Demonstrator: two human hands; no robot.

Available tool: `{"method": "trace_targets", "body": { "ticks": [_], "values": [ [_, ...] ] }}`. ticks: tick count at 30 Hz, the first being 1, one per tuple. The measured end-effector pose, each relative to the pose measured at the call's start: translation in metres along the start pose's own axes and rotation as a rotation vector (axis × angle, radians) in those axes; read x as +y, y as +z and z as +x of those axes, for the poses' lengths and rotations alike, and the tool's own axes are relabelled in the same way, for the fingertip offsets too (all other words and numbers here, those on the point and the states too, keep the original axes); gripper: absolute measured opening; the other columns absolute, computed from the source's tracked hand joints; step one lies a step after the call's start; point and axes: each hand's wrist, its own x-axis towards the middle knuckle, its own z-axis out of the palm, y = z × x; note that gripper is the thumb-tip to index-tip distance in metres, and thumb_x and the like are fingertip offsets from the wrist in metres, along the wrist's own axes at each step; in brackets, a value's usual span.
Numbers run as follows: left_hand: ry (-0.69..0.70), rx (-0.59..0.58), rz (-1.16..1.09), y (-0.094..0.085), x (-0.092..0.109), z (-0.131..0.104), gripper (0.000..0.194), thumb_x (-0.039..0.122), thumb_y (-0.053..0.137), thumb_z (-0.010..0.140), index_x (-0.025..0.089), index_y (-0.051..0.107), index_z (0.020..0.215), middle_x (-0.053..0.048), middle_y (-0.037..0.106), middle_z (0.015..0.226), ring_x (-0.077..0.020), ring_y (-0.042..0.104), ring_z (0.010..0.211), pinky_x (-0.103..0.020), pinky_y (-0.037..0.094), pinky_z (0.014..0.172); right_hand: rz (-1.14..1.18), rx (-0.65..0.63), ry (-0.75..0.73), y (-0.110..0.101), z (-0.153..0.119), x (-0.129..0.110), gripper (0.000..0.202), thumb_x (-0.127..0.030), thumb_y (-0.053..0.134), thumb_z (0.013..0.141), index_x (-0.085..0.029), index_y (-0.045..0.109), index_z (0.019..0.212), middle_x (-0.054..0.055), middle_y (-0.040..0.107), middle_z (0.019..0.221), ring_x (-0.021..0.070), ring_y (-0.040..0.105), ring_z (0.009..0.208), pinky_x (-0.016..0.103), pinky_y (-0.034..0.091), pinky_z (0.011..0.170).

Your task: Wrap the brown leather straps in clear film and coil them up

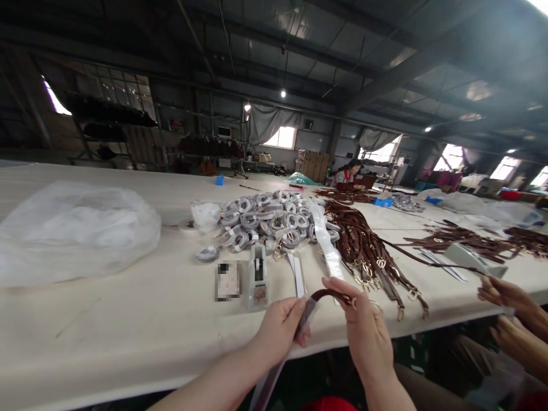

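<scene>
Over the tabletop (149, 319), the left hand (280, 328) pinches a brown strap (326, 293) in a clear plastic sleeve (306, 315) between its fingers, while the right hand (369, 331) has its own closed around the strap's bare end (gold-toned ring (353, 303) showing).

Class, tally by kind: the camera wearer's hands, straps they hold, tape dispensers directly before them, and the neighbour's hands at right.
Left hand and right hand: 2
Held brown strap: 1
Tape dispenser: 1
Neighbour's hands: 2
Total: 6
</scene>
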Motion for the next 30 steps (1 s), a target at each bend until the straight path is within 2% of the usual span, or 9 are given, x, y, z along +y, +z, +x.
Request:
{"method": "trace_targets", "body": {
  "ticks": [4,7,10,14,19,23,25,28,30],
  "values": [
    [0.005,0.017,-0.069,0.001,0.008,-0.002,0.058,0.069,0.045,0.087,0.014,0.062,0.077,-0.006,0.069,0.067,-0.0141,0.061,0.049,-0.023,0.046,0.051,0.172,0.097,0.08,0.002,0.01,-0.009,0.049,-0.057,0.051,0.092,-0.014,0.075,0.099,0.015,0.079,0.094,0.0307,0.071,0.098,0.051,0.05,0.096],
    [0.044,-0.108,-0.035,-0.001,0.014,-0.004,0.058,0.065,0.045,0.09,0.012,0.066,0.078,-0.008,0.071,0.068,-0.0139,0.063,0.052,-0.022,0.047,0.054,0.078,0.152,0.136,-0.002,0.021,-0.024,0.054,-0.061,0.054,0.089,-0.012,0.074,0.098,0.015,0.079,0.084,0.03,0.074,0.084,0.049,0.056,0.085],
    [0.03,-0.17,-0.099,0.001,0.015,-0.005,0.058,0.066,0.047,0.089,0.012,0.066,0.084,-0.008,0.072,0.071,-0.0139,0.063,0.051,-0.022,0.046,0.051,-0.04,0.088,0.223,-0.006,0.033,-0.033,0.058,-0.065,0.054,0.087,-0.012,0.075,0.1,0.016,0.079,0.086,0.0303,0.074,0.087,0.046,0.055,0.085],
    [-0.009,-0.149,-0.193,0.003,0.018,-0.001,0.061,0.07,0.048,0.086,0.011,0.064,0.081,-0.008,0.07,0.068,-0.014,0.063,0.052,-0.024,0.049,0.054,0.057,-0.029,0.282,-0.006,0.047,-0.041,0.056,-0.063,0.061,0.083,-0.011,0.076,0.091,0.016,0.079,0.08,0.0298,0.074,0.077,0.046,0.054,0.083],
    [0.039,-0.249,-0.261,-0.001,0.044,0.007,0.056,0.068,0.055,0.084,0.013,0.062,0.088,-0.009,0.072,0.076,-0.0155,0.066,0.055,-0.027,0.054,0.057,0.005,-0.164,0.306,0.01,0.061,-0.062,0.057,-0.065,0.063,0.08,-0.011,0.077,0.09,0.015,0.078,0.075,0.0285,0.073,0.071,0.044,0.054,0.078],
    [0.12,-0.208,-0.3,0.002,0.079,0.018,0.057,0.069,0.056,0.082,0.012,0.061,0.081,-0.008,0.068,0.069,-0.0158,0.064,0.052,-0.026,0.052,0.053,-0.058,-0.295,0.246,0.036,0.073,-0.081,0.055,-0.067,0.062,0.08,-0.015,0.077,0.089,0.013,0.079,0.082,0.028,0.071,0.071,0.042,0.056,0.072],
    [0.145,-0.178,-0.29,0.001,0.093,0.021,0.057,0.069,0.055,0.082,0.012,0.061,0.079,-0.003,0.062,0.06,-0.0115,0.057,0.047,-0.021,0.045,0.048,-0.071,-0.348,0.205,0.044,0.079,-0.09,0.053,-0.066,0.063,0.079,-0.017,0.077,0.092,0.012,0.079,0.087,0.0285,0.072,0.077,0.042,0.057,0.074],
    [0.148,-0.063,-0.249,-0.014,0.105,0.016,0.051,0.063,0.056,0.085,0.013,0.061,0.078,0.008,0.041,0.046,-0.0041,0.034,0.038,-0.016,0.024,0.04,-0.12,-0.384,0.134,0.038,0.086,-0.099,0.044,-0.058,0.071,0.078,-0.021,0.076,0.101,0.009,0.078,0.098,0.0292,0.07,0.096,0.044,0.055,0.086],
    [0.173,0.057,-0.193,-0.033,0.11,0.001,0.044,0.056,0.063,0.084,0.013,0.063,0.08,0.009,0.037,0.049,-0.0022,0.03,0.04,-0.015,0.019,0.041,-0.106,-0.253,0.033,0.019,0.084,-0.094,0.038,-0.048,0.077,0.077,-0.024,0.073,0.107,0.008,0.076,0.106,0.0291,0.066,0.106,0.044,0.053,0.092]
  ]
}}
